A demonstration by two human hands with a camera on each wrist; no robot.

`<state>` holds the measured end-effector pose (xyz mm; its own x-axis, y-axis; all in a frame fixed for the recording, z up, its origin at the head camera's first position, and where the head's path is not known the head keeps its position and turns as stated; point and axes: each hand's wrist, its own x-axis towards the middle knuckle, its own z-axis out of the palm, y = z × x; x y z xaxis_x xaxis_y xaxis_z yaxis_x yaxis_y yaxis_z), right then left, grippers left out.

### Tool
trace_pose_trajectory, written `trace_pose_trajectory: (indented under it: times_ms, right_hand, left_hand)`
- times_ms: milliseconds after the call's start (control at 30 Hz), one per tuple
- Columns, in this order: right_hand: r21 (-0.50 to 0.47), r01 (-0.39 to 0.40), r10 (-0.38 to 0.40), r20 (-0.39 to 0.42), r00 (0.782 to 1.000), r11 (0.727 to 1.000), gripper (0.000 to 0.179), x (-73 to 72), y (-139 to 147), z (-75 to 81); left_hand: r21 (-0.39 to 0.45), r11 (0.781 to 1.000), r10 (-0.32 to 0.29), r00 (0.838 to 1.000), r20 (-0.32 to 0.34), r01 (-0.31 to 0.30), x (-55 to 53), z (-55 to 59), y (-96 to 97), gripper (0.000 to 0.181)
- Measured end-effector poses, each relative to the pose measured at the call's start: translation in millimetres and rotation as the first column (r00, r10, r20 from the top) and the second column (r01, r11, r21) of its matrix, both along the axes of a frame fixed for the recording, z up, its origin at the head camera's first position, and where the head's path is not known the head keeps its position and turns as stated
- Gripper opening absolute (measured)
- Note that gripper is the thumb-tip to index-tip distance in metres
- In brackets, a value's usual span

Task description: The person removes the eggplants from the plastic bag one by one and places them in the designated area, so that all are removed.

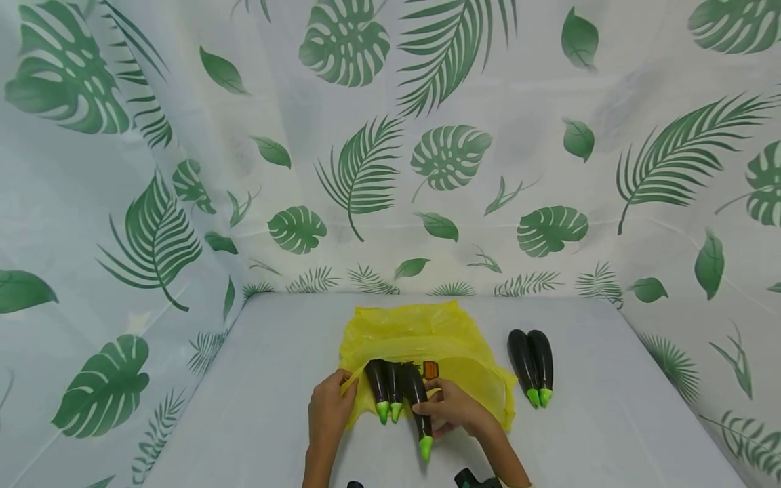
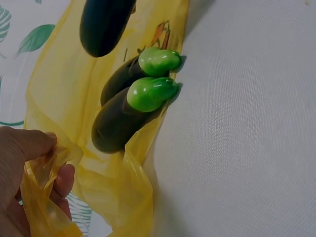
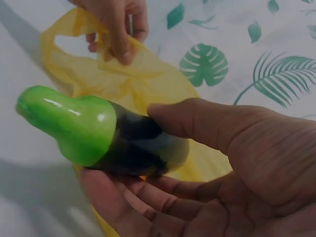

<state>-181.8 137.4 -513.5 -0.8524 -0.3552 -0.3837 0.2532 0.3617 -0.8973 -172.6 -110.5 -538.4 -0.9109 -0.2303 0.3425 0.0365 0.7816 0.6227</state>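
One eggplant held in the right hand, a bag pinched by its edge in the left hand.
I see two eggplants at the bag's mouth, left of the right grip, and a pair farther right. If the left hand slips, the thin edge could flop and snag. I can't tell how deep they go; a black thing below is cut off.
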Motion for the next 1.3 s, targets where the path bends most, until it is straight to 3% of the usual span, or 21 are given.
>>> trace_pose_trajectory:
  times_ms: [400,733,900,1100,1300]
  right_hand:
    - [-0.114,-0.237,0.234,-0.033,0.972,0.965,0.062,7.5,2.1,26.9]
    - [-0.167,-0.301,0.292,-0.079,0.953,0.939,0.066,7.8,13.7,41.7]
    - [-0.196,-0.285,0.258,-0.152,0.954,0.938,0.067,6.8,24.0,50.2]
    - [-0.209,-0.203,0.158,-0.217,0.963,0.957,0.067,5.3,44.1,62.9]
    - [-0.151,-0.039,-0.002,-0.263,0.965,0.988,0.064,5.4,66.1,77.0]
  left_hand:
    - [-0.004,1.0,-0.004,1.0,-0.024,0.004,-0.2,-0.9,-0.9,0.012]
    - [-0.013,1.0,0.003,1.0,-0.011,-0.003,1.6,-1.9,-0.3,0.012]
    - [-0.008,1.0,-0.007,1.0,-0.016,0.007,0.8,-1.9,-0.7,0.012]
    - [-0.001,1.0,-0.008,1.0,-0.02,0.008,0.2,-1.8,-0.8,0.012]
    - [-0.003,1.0,-0.011,1.0,-0.017,0.011,0.3,-0.7,-0.7,0.012]
